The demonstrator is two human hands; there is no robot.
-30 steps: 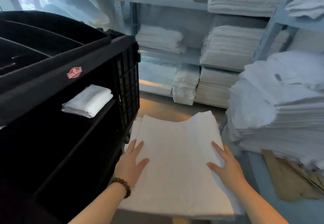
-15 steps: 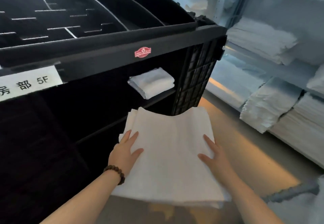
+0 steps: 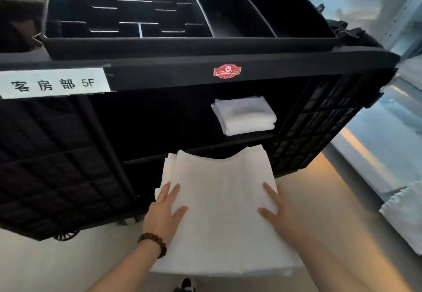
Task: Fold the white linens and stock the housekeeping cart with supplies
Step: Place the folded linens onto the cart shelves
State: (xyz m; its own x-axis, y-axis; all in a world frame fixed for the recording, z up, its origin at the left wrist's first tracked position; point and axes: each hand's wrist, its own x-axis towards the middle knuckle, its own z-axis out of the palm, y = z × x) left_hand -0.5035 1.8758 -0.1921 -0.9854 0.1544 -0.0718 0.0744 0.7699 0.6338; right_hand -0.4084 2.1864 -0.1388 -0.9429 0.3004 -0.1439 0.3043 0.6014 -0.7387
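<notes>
Head camera, the only view: within the last second the storeroom racks have been swung out of sight and the black cart point(image 3: 159, 72) has been brought square into the frame, so that its open front now fills the upper and middle parts. The stack of white linens point(image 3: 223, 211), seen earlier off the cart's end, is now held in the lower centre, its far edge just at the opening under the upper shelf point(image 3: 196, 149). It is gripped at its side edges. The left hand point(image 3: 163, 214), with a bead bracelet point(image 3: 153, 243) at the wrist, and the right hand point(image 3: 277, 214) each have thumb and forefingers laid straight and spread on the top sheet; the remaining fingers are hidden, presumably beneath the stack. It may be judged from this that folding of the stack is finished and that loading onto the lower level is the step in hand; the stack is not yet inside. As to containers, one folded towel point(image 3: 245, 114) is lying on the upper shelf right of centre, and the rest of that shelf is lost in shadow. Across the top of the frame the top tray point(image 3: 159, 42) is divided by partitions into many compartments; what is in them cannot be made out. A white label point(image 3: 54, 83) is stuck at the left.
</notes>
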